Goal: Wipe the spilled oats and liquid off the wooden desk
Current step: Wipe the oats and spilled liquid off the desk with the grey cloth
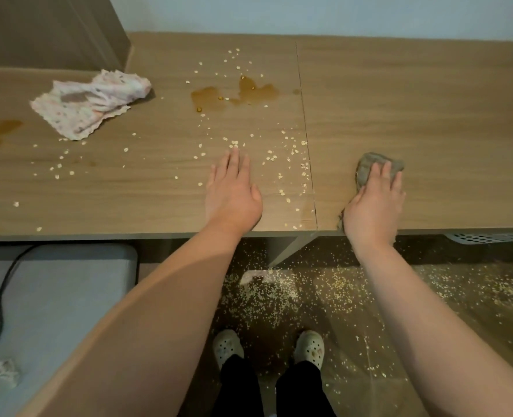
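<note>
The right stretch of the wooden desk (414,100) lay bare and open. Leftward, the crumpled patterned cloth (91,102) and an amber puddle (234,94) (oats (291,152) scattered around) blocked a clean sweep.

Left hand (234,194) lies flat, palm down, fingers extended, near the desk's front edge. Right hand (374,203) presses palm down, fingers curled forward, at that edge. Both forearms bare.
</note>
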`<act>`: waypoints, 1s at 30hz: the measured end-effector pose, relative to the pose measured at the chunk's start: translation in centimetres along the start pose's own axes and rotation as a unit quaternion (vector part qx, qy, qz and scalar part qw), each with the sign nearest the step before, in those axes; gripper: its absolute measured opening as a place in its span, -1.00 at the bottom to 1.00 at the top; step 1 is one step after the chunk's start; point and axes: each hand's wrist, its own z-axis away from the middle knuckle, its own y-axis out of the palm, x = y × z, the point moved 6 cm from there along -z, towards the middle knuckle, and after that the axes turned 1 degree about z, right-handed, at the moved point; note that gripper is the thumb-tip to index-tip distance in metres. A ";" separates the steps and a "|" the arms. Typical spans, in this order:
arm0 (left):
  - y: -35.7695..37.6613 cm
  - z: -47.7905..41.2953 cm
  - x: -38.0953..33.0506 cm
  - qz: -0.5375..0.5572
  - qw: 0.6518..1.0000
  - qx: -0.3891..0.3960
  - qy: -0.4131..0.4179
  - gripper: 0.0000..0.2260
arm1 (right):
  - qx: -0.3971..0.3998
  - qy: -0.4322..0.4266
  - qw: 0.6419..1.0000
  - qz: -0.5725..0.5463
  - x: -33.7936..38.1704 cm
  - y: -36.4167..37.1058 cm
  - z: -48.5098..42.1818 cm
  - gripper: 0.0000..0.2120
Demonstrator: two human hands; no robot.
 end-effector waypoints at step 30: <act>-2.6 0.7 12.5 -0.027 0.999 -0.024 -0.011 -0.41 | -0.005 -0.028 1.000 -0.004 12.0 2.8 -4.2 -0.39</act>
